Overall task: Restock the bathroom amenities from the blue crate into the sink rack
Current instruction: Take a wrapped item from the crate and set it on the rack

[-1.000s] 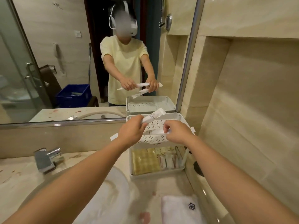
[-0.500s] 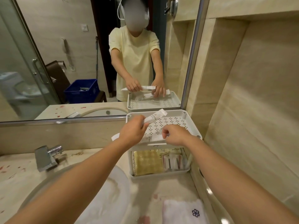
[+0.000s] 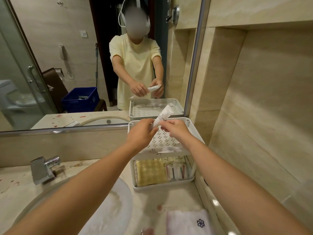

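Note:
A white two-tier sink rack (image 3: pixel 194 131) stands on the counter against the mirror. Over its perforated top tier my left hand (image 3: pixel 141 134) holds a long white wrapped amenity packet (image 3: pixel 162 117), tilted up to the right. My right hand (image 3: pixel 176 128) pinches the same packet near its lower end. Another white packet (image 3: pixel 166 149) lies along the front edge of the top tier. The lower tier holds a yellow packet (image 3: pixel 150 172) and several small wrapped items (image 3: pixel 177 170). The blue crate (image 3: pixel 81 99) shows only in the mirror, behind me on a stool.
A round basin (image 3: pixel 115 209) and a chrome tap (image 3: pixel 44 168) lie left of the rack. A folded white towel (image 3: pixel 188 223) with a dark flower mark sits at the front. A tiled wall niche closes in the right side. The mirror shows a person in a yellow shirt.
My right hand let go of its packet, which now lies on the top tier's front edge, and rose to the packet in my left hand. The camera moved closer and tilted up.

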